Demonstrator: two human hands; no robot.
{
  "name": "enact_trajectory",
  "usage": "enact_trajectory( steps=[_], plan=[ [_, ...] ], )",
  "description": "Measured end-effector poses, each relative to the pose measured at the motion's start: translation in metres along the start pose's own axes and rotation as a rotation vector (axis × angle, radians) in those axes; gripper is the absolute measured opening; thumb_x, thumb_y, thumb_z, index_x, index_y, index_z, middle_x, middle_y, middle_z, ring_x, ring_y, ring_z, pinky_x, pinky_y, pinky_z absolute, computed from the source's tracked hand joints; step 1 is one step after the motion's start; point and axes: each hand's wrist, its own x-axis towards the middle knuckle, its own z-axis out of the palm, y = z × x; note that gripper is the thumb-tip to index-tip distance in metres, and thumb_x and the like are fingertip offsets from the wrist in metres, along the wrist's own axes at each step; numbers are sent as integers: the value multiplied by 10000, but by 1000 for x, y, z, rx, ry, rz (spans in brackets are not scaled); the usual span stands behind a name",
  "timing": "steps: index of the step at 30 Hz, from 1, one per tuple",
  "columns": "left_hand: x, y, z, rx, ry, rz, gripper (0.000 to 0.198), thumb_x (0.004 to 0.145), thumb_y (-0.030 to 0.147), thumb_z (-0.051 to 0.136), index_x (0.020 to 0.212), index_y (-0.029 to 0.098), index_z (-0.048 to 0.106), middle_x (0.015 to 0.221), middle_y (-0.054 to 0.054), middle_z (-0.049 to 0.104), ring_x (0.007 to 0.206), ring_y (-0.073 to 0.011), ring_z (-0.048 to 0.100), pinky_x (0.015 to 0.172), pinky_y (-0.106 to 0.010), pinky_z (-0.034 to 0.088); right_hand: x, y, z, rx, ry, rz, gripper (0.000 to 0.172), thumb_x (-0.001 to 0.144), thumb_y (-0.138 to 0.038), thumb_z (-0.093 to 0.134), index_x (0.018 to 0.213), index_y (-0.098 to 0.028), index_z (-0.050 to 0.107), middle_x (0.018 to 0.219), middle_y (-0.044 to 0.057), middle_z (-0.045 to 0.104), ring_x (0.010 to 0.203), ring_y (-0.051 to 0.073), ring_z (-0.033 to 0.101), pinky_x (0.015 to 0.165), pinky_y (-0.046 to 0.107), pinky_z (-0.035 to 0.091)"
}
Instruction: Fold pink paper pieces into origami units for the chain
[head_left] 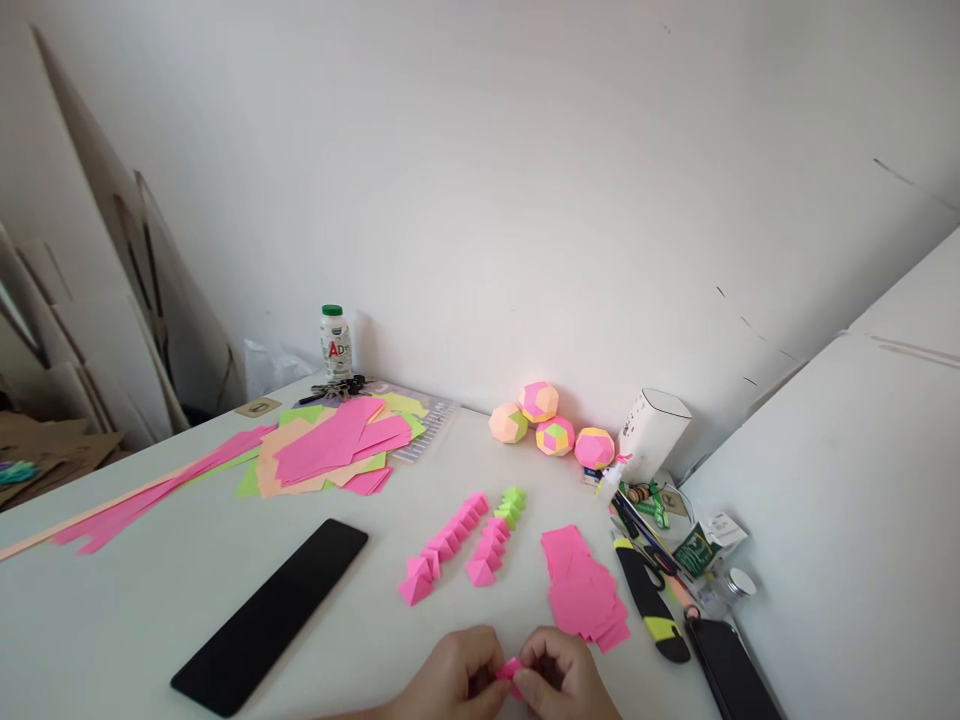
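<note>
At the bottom edge of the view my left hand (450, 680) and my right hand (562, 678) meet, fingers pinched together on a small pink folded paper piece (510, 668). Just beyond them lie rows of folded pink paper units (448, 548), a few green folded units (511, 505) and a stack of pink paper squares (581, 590). Only the fingers and backs of both hands show.
A black flat strip (274, 612) lies at the left. Loose pink, green and peach sheets (330, 450) spread at the back left beside a small bottle (335, 342) and keys. Several paper balls (555, 425), a white box (651, 432), a cutter (651, 600) and a phone (731, 665) crowd the right.
</note>
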Motion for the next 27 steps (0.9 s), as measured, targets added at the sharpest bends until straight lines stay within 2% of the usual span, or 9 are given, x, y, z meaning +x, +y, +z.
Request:
enact_trajectory(
  steps=[8,12,16,21,24,27],
  plan=[
    [-2,3,-5,-115,-58,80,334,792,404,540,579,165,447,571,33,438,493,-82,399,474,-210,303,-1,1,2,-3,-34,8,306,729,-427,646,650,-167,505,563,-40,449,513,100,402,478,214,312],
    [-4,8,-7,-89,-42,100,278,783,318,550,566,152,500,606,20,470,533,-86,421,506,-208,327,-1,0,1,44,-65,28,371,737,-508,622,656,-174,484,545,-43,439,483,95,393,453,208,304],
    [-4,7,-7,-103,21,133,179,715,172,567,542,138,532,622,1,496,570,-99,452,521,-211,335,-1,-2,1,53,-79,51,405,731,-545,622,650,-178,472,526,-48,431,460,90,391,443,206,314],
    [-2,4,-7,-118,66,181,186,653,103,549,482,138,487,597,-8,497,560,-103,457,503,-211,324,-1,1,-1,82,-87,73,440,718,-581,625,655,-173,471,521,-50,438,438,76,374,430,198,301],
    [-2,6,-8,-163,100,149,180,668,131,542,506,149,465,592,-1,489,525,-96,448,489,-212,331,1,5,-4,140,-87,88,443,728,-592,615,680,-176,470,514,-59,434,420,71,370,426,195,309],
    [-4,9,-8,-247,60,49,103,730,207,516,645,167,474,535,41,447,439,-79,387,434,-205,295,1,5,-6,150,-104,85,431,733,-576,624,683,-174,477,522,-54,443,427,70,378,434,197,316]
  ],
)
